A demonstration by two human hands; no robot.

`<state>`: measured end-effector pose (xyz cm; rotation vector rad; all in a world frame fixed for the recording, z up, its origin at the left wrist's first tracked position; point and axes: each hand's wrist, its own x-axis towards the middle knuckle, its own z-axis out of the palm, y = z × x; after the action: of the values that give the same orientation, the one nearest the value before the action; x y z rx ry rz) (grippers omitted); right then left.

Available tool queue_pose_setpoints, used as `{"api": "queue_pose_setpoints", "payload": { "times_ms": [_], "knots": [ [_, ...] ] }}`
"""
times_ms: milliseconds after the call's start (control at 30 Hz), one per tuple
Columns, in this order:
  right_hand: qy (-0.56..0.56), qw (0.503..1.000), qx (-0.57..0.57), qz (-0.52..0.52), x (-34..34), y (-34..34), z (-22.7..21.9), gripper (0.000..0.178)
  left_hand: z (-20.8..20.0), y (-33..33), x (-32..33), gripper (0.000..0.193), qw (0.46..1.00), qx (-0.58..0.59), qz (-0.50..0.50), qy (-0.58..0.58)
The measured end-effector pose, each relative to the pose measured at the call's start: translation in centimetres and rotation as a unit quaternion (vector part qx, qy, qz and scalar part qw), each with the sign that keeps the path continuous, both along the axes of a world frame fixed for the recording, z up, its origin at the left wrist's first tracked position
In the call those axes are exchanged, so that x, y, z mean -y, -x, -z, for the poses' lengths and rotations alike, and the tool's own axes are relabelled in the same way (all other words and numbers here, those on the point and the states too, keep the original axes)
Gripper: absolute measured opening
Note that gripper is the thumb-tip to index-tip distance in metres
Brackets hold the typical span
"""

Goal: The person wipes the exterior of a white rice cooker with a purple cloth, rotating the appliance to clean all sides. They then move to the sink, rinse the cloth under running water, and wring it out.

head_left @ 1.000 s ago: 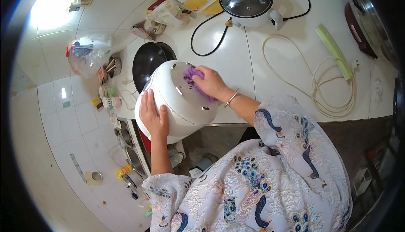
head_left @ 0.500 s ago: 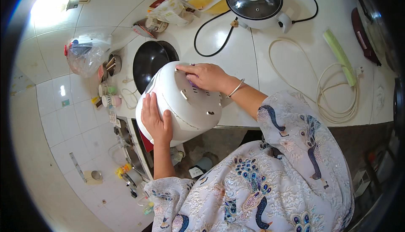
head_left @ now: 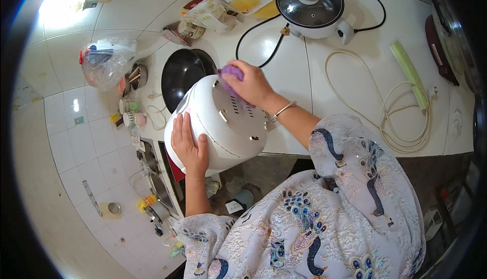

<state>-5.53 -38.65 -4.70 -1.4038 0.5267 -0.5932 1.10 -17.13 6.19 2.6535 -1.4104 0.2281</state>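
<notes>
A white rounded appliance, looking like a rice cooker (head_left: 208, 127), is tipped over at the counter's front edge. Its underside, with rows of vent slots and small feet, faces up and to the right. My left hand (head_left: 187, 144) lies flat against its side, fingers stretched out. Bunched in my right hand (head_left: 253, 87) is a purple cloth (head_left: 232, 72), pressed at the upper rim of the underside; part of it is hidden beneath the fingers. Just behind the cooker stands a black bowl-shaped pot (head_left: 180, 76).
An electric pot (head_left: 310, 2) with a glass lid and black cord stands at the back. To the right lie a coiled pale cable (head_left: 388, 127) and a green strip-shaped object (head_left: 408, 73). A plastic bag (head_left: 106, 63) hangs on the left wall, above small cups (head_left: 133, 120).
My right hand has moved slightly up and right along the underside's rim, fingers now curled round the purple cloth, more of which shows. My left hand stays on the cooker.
</notes>
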Motion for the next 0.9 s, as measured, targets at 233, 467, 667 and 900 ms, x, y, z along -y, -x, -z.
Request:
{"api": "queue_pose_setpoints", "payload": {
  "times_ms": [233,467,667,900],
  "knots": [
    [0.098,0.98,-0.168,-0.049,0.0,-4.1,4.7,0.031,-0.1,-0.4,0.5,0.062,1.0,-0.005,0.025,0.005],
    [-0.019,0.998,0.036,-0.047,-0.9,-2.1,1.2,0.034,-0.3,-0.1,0.9,0.061,1.0,0.0,0.026,0.017],
    [0.116,0.973,-0.121,-0.16,-2.0,4.7,7.0,0.028,0.2,-0.3,0.4,0.062,0.999,0.007,0.026,0.016],
    [-0.02,0.997,0.072,0.026,-0.3,-0.5,6.4,0.034,0.0,0.0,0.8,0.063,0.999,0.009,0.032,0.022]
  ]
}}
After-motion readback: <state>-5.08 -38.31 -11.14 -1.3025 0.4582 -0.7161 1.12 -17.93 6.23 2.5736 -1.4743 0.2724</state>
